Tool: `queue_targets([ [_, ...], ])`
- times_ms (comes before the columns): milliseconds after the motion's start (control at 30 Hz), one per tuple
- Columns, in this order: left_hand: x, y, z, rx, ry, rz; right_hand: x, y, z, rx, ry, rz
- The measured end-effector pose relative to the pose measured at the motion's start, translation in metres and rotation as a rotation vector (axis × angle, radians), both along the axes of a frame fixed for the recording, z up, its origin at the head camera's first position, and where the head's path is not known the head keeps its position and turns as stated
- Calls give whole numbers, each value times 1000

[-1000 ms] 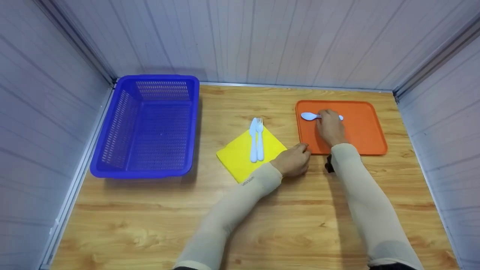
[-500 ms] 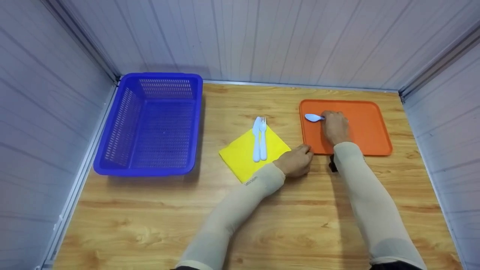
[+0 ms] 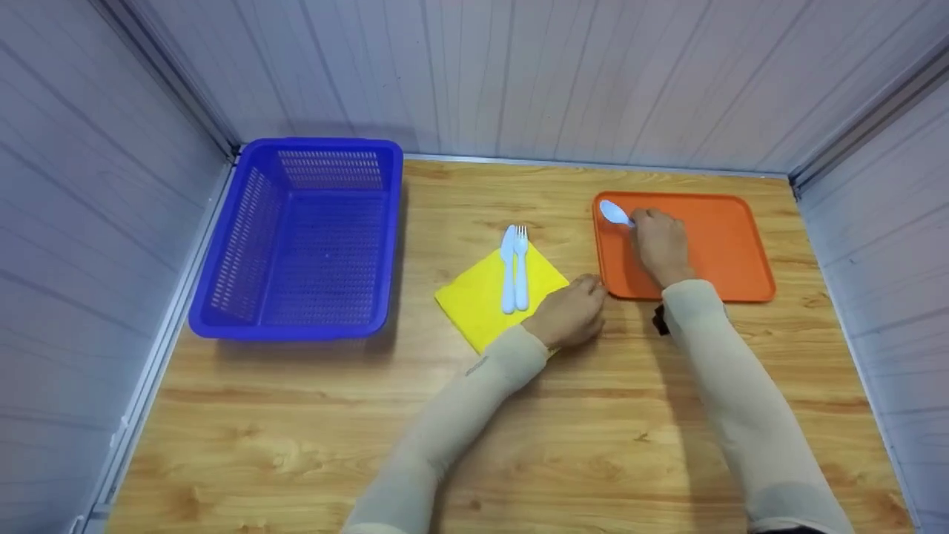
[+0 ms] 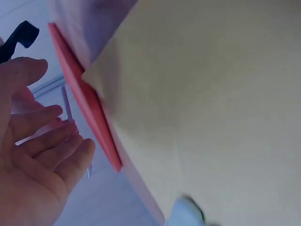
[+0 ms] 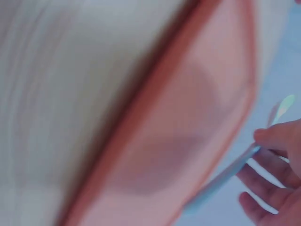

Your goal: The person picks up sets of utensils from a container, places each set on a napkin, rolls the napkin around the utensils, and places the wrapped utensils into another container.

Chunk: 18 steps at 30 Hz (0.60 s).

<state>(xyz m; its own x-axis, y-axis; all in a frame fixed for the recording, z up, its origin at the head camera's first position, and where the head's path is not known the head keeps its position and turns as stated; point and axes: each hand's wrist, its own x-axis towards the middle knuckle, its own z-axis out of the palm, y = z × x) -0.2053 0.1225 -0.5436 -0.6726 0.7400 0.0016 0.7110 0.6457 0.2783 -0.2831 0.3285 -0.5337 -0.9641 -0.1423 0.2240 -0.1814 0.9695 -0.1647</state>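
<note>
Over the orange tray (image 3: pixel 719 245), my right hand (image 3: pixel 661 245) pinches a light-blue spoon (image 3: pixel 614 213), its bowl pointing to the back left. In the right wrist view the spoon's handle (image 5: pixel 221 182) runs out below the thumb and fingers of the right hand (image 5: pixel 282 165). Beside the tray's front left corner is my left hand (image 3: pixel 569 311), holding nothing; its fingers are loosely bent in the left wrist view. A light-blue knife (image 3: pixel 508 274) and fork (image 3: pixel 521 274) lie side by side on a yellow napkin (image 3: pixel 471 300), partly covered by the left hand.
A blue perforated basket (image 3: pixel 319 259) stands at the back left, near the wall. Light panelled walls enclose the wooden table (image 3: pixel 296 430) at the back and on both sides.
The spoon has tilted in my right hand, its bowl swinging toward the back. My left hand has drawn back slightly left from the tray's corner. The head view has shifted a little.
</note>
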Motion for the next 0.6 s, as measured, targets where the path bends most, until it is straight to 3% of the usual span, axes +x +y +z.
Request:
queue_targets([
  [133, 2, -35, 9, -5, -40, 112, 12, -23, 17, -147, -74, -11],
  [300, 10, -87, 7, 3, -57, 249, 26, -53, 26, -332, -207, -64],
  [433, 17, -117, 3, -59, -141, 343, 31, -77, 22, -389, -235, -75],
  [600, 22, -135, -2, -144, -221, 382, 32, -109, 7, -433, -305, -131],
])
